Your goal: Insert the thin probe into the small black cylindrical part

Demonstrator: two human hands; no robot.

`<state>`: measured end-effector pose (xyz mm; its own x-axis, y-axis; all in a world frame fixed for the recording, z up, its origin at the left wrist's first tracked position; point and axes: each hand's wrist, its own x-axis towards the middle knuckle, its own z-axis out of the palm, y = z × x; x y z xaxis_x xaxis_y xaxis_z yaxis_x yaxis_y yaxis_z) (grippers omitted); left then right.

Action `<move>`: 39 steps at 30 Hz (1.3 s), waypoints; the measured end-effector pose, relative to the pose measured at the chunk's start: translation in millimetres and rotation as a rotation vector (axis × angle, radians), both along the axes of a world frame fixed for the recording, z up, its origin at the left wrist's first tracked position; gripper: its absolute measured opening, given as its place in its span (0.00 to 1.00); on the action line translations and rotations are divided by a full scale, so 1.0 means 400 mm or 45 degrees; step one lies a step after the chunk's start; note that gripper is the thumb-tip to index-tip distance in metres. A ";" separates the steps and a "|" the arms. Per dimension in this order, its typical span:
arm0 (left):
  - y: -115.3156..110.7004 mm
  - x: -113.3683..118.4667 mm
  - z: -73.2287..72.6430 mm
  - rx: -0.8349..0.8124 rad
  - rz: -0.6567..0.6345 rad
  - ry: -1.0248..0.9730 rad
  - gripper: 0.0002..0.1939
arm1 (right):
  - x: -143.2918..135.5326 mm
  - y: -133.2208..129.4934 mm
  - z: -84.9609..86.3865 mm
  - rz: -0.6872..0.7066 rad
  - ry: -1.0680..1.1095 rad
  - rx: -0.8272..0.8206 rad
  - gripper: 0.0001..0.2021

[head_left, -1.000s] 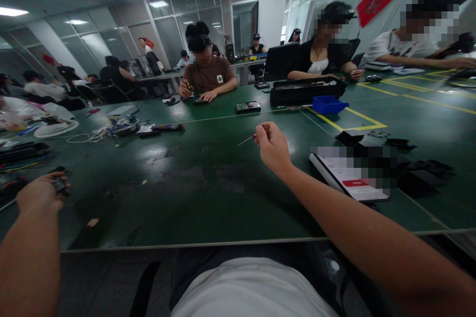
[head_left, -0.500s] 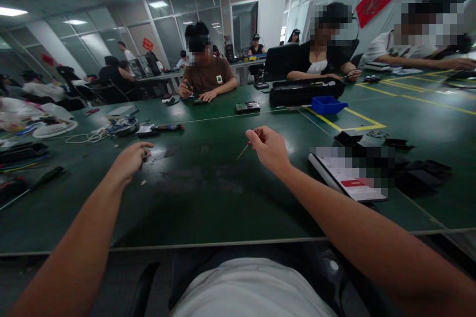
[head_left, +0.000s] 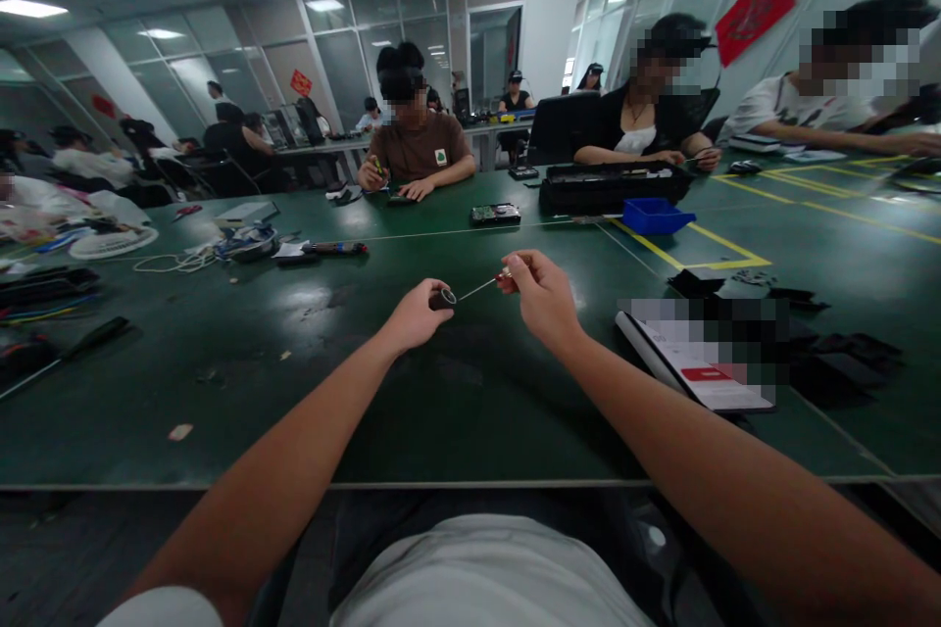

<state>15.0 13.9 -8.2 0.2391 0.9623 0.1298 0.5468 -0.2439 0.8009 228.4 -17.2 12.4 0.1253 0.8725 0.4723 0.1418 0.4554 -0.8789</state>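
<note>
Small dark cylindrical part [head_left: 443, 298] pinched in fingertips of left hand [head_left: 416, 313], held above green worktop [head_left: 412, 392] at centre. Fine screwdriver [head_left: 485, 285] with red handle gripped in closed right hand [head_left: 542, 294], thin shaft angled left, tip touching or just beside the part's open end; exact contact cannot be told. Both hands raised clear of worktop surface, close together. Booklet with red mark [head_left: 698, 362] lying to the right, near right forearm. Blue bin [head_left: 654, 215] and black case [head_left: 614, 184] farther back on worktop. Other people seated at far edge.
</note>
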 end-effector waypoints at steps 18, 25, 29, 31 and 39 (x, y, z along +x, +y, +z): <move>-0.021 -0.018 -0.015 0.311 -0.100 0.089 0.22 | -0.006 0.007 -0.022 0.005 -0.192 -0.025 0.12; -0.026 -0.021 -0.011 0.304 -0.102 0.046 0.23 | -0.006 -0.017 0.010 -0.201 -0.408 -0.027 0.16; -0.027 -0.019 -0.016 0.303 -0.120 0.068 0.23 | -0.004 -0.023 0.020 -0.255 -0.524 -0.026 0.20; -0.028 -0.017 -0.019 0.309 -0.122 0.082 0.23 | -0.004 -0.023 0.017 -0.209 -0.543 -0.009 0.18; -0.034 -0.010 -0.022 0.365 -0.152 0.141 0.21 | -0.009 -0.033 0.017 -0.056 -0.582 0.019 0.12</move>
